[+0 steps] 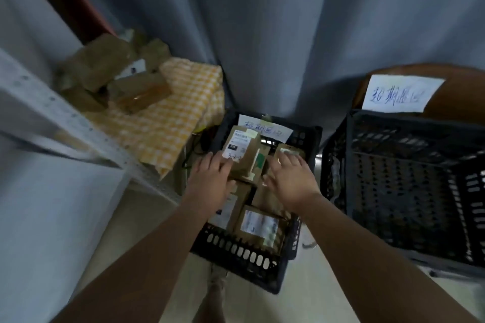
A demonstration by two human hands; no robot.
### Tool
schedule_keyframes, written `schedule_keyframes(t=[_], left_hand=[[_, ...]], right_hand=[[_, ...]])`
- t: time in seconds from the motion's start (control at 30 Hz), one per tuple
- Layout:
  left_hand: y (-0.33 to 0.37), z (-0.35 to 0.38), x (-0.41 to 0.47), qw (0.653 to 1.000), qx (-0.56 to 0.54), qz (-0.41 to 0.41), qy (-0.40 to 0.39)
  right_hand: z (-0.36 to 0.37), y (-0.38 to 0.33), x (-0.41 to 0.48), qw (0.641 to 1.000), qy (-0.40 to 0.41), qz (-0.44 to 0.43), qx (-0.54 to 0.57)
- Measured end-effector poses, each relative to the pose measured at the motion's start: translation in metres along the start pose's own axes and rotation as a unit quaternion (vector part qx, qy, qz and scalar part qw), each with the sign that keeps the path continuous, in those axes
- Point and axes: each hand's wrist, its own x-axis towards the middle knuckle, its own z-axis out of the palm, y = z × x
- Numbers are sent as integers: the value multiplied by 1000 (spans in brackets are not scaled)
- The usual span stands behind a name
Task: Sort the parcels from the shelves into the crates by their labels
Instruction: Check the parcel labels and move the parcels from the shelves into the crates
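L hand (210, 178) & R hand (288, 181), fingers spread, flank tilted parcel (244, 157) in labelled crate (236, 252); prob. settling it atop others so stack holds; neither grips.

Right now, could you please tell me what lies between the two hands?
In the head view, a brown parcel with a white label lies between the left hand and the right hand, inside the crate.

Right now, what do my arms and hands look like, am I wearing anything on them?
Both are bare. The left hand and right hand show no gloves, and neither wrist has a watch or band. The left forearm and right forearm run uncovered to the frame's bottom edge, no sleeve in view. The picture is too soft to rule out a thin ring.
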Motion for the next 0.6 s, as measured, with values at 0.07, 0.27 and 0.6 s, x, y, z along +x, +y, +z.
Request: schedule_keyframes(t=[0.07, 0.27, 0.6], left_hand=[[10, -31, -40, 999, 1, -36, 19], [4, -143, -156, 985, -1, -107, 136], [-72, -240, -366, 925, 62, -328, 183]], right_hand=[[-27, -10, -31, 999, 29, -40, -21], [-110, -72, -88, 976, 109, -182, -41], [-200, -265, -169, 901, 210, -380, -10]])
